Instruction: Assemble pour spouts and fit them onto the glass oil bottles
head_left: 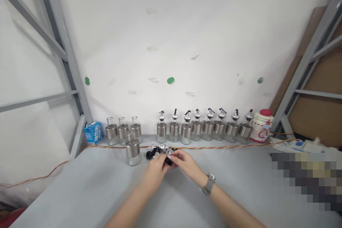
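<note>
My left hand and my right hand meet above the middle of the table, fingers closed around a pourer stopper. Its black part shows between the fingers; much of the rest is hidden. Just behind my hands lies a small pile of loose pourer stoppers, black and silver, partly covered by my fingers. An open glass bottle with a steel sleeve stands left of the pile. Three more open bottles stand behind it. Along the wall, several bottles carry silver pourers with black levers.
A blue carton stands at the back left, and a white jar with a red lid at the back right. A twisted red-yellow wire crosses the table. Grey metal frame posts flank both sides.
</note>
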Motion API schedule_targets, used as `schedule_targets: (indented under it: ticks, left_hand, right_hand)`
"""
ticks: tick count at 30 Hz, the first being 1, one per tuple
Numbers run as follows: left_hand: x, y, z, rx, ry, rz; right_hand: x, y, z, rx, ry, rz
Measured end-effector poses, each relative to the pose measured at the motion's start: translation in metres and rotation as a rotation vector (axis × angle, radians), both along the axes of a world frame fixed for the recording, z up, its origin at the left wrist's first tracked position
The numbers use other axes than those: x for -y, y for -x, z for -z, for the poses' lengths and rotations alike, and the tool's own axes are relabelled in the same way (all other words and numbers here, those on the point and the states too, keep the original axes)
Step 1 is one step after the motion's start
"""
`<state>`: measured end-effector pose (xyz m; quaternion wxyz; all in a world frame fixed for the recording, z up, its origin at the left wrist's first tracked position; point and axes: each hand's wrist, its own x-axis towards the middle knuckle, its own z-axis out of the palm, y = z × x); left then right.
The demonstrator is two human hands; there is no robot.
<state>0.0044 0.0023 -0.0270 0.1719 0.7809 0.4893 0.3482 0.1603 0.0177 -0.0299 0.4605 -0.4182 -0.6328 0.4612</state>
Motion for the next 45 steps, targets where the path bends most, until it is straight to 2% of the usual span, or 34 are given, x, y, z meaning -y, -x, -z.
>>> schedule_targets:
  ticks: [3, 5, 8, 14, 18, 23, 31, 36, 40, 45]
  left_hand:
    - [-0.003, 0.001, -0.002, 0.079, 0.009, -0.132]
    - [-0.004, 0.003, -0.004, 0.137, 0.034, -0.212]
    - [-0.004, 0.003, -0.008, 0.273, 0.128, -0.242]
    - [-0.004, -0.001, -0.013, 0.648, 0.293, -0.184]
    - [-0.007, -0.003, -0.011, 0.758, 0.348, -0.204]
    - [-0.01, -0.003, -0.007, 0.781, 0.366, -0.22]
    - [-0.012, -0.002, -0.009, 0.818, 0.535, -0.069]
    - [-0.01, -0.002, -0.011, 0.793, 0.55, -0.081]
    - [-0.009, -0.003, -0.012, 0.782, 0.552, -0.086]
    - [-0.01, -0.002, -0.01, 0.748, 0.536, -0.088]
  right_hand:
    - [-0.001, -0.002, 0.0, 0.284, -0.316, 0.175]
    - [-0.003, -0.005, 0.001, 0.533, -0.523, 0.225]
    - [-0.004, -0.005, 0.002, 0.784, -0.633, 0.176]
    - [0.005, -0.001, -0.001, 0.845, -0.633, 0.168]
    - [0.01, 0.0, -0.003, 0.808, -0.618, 0.12]
    - [0.008, 0.001, -0.002, 0.811, -0.51, 0.088]
    - [0.011, 0.001, -0.004, 0.648, -0.419, 0.203]
    - [0.007, -0.004, 0.002, 0.586, -0.367, 0.196]
    - [0.004, -0.004, 0.007, 0.673, -0.415, 0.098]
    - [0.001, -0.004, 0.009, 0.821, -0.54, 0.108]
